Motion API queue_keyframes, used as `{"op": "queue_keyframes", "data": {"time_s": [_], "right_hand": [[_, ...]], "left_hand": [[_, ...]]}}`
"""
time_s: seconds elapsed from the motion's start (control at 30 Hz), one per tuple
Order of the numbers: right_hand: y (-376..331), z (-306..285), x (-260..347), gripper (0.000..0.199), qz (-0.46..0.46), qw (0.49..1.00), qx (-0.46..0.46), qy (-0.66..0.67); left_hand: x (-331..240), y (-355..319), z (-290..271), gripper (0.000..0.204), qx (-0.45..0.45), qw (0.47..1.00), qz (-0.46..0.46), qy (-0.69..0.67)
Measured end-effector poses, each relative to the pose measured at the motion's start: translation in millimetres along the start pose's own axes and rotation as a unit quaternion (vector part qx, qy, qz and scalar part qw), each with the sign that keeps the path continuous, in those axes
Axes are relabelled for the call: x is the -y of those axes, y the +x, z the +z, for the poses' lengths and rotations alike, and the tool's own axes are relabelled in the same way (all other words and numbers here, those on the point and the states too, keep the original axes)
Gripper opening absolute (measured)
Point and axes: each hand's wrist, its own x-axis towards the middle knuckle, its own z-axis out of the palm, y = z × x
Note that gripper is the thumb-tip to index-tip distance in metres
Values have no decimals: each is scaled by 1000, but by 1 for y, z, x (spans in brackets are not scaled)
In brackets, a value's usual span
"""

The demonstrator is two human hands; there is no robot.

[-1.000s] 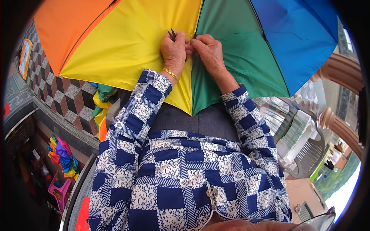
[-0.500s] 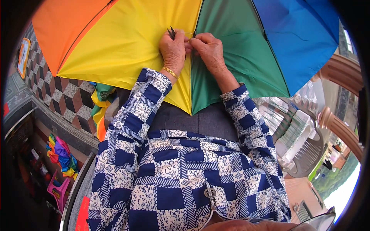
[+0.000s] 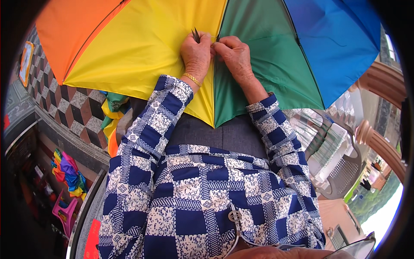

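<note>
An open umbrella with orange, yellow, green and blue panels spreads across my lap, its ribs showing on this side. My left hand is closed at the yellow panel; the dark pointed blades of small thread snips stick up from its grip. My right hand pinches at the seam between yellow and green, beside a dark rib. Both hands' fingertips nearly meet there. What the right fingertips hold is too small and hidden to make out. A loose dark thread lies on the blue panel.
More folded colourful umbrella cloth hangs by my left side. Further left, a bunch of rainbow cloth sits above a pink stool. To the right, a grey chair bears a white container with thin green-tipped rods.
My left hand has shifted slightly right, nearer the right fingertips, and the snips' blades have turned with it. The right hand has stayed almost in place.
</note>
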Motion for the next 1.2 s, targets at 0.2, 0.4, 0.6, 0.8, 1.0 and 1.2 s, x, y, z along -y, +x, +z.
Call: {"op": "queue_keyframes", "data": {"time_s": [0.2,0.4,0.6,0.8,1.0,1.2], "right_hand": [[3,-7,8,17,-28,994,80,-71],[14,-15,19,13,-23,994,6,-110],[22,-30,20,13,-149,930,7,-335],[45,-206,19,14,100,796,31,596],[-33,-464,61,31,-159,809,-278,493],[-17,-335,84,18,-150,916,-119,353]], "left_hand": [[-6,3,-7,11,27,999,-33,8],[-18,-3,-2,16,43,997,-71,-5],[-16,-4,-4,17,56,996,-71,-5],[-19,-2,-14,21,63,996,-62,-8],[-12,-2,-6,21,81,994,-69,-4],[-16,4,-1,18,105,991,-88,0]]}}
